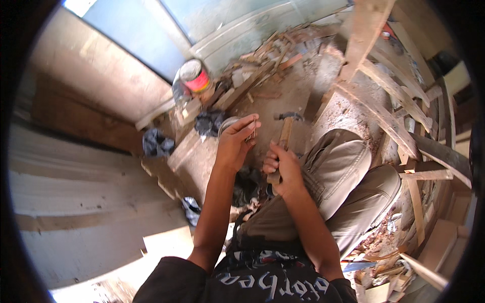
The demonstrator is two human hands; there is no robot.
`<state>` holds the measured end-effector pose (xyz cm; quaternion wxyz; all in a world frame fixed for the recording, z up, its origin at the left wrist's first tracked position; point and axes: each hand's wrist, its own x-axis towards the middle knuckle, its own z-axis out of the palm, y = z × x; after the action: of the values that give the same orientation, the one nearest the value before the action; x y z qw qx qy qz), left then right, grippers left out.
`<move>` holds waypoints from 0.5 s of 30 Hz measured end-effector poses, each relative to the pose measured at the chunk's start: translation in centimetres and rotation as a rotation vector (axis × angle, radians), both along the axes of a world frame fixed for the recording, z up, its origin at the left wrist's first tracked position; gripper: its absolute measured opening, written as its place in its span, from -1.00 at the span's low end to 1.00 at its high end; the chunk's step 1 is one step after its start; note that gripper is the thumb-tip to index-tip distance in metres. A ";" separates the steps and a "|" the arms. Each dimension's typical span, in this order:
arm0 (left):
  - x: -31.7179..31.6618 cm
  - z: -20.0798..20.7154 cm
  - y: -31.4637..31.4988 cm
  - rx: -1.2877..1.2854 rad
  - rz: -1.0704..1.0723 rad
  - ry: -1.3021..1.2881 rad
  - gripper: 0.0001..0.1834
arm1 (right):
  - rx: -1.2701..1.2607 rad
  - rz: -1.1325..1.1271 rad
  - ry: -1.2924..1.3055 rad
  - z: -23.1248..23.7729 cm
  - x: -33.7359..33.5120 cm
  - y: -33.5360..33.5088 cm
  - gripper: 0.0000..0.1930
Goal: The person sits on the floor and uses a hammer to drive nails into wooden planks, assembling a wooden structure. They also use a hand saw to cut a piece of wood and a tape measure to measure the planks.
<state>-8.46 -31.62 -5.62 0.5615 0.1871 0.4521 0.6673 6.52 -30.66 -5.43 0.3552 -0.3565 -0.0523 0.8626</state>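
My right hand [283,164] is closed round the wooden handle of a hammer [286,132]. The hammer stands with its dark metal head up, clear of the ground. To its left, my left hand [238,144] is raised with thumb and fingers pinched together. Between those fingertips shows a thin, small piece like a nail [254,124], partly hidden. Just behind the left hand sits a round, greyish container [227,122], mostly covered by the hand. The hammer head and the left fingertips are apart.
A can with a red band [196,78] stands by the wall, with black plastic bags [208,122] nearer. Wood scraps [273,53] litter the far floor. At right, a wooden frame of boards [376,113] leans close to my knees. Grey sheeting [91,197] lies left.
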 end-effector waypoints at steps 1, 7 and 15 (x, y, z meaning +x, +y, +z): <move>0.8 1.3 0.9 0.012 0.000 0.073 -0.70 | 0.022 -0.011 -0.004 0.1 0.6 0.1 -0.80; 5.3 6.2 9.8 0.451 0.056 0.716 -0.81 | 0.287 -0.062 -0.072 3.7 3.8 0.6 -0.82; 10.9 8.1 19.6 1.002 0.316 1.473 -0.78 | 0.513 -0.472 -0.269 7.7 9.1 2.6 -0.85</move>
<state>2.47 -11.99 2.44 -0.1153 0.7252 0.3739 0.5666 15.58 -28.10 2.24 0.6119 -0.3684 -0.2292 0.6614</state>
